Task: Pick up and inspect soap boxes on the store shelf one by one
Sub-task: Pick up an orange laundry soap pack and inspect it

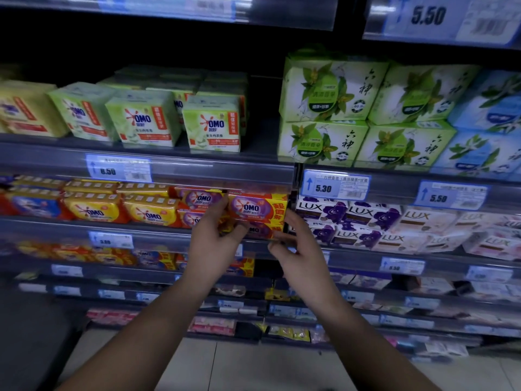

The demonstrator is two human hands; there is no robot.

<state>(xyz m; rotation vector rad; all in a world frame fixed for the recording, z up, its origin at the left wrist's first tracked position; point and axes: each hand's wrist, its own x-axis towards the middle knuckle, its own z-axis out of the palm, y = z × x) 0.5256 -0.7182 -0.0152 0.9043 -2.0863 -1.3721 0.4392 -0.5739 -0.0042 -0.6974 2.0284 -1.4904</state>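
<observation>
A purple and red OMO soap pack [258, 211] sits at the right end of the middle shelf's OMO row, on top of another like it. My left hand [214, 241] grips its left end, index finger up along the edge and thumb under the front. My right hand [300, 249] holds the lower right corner, fingers curled beneath the pack. The pack is at the shelf's front edge, partly covered by my fingers.
Yellow OMO packs [95, 211] fill the same shelf to the left, and purple LUX boxes [335, 215] lie to the right. Green OMO packs [212, 125] and stacked green boxes [324, 91] stand on the shelf above. A price rail [112, 239] runs below.
</observation>
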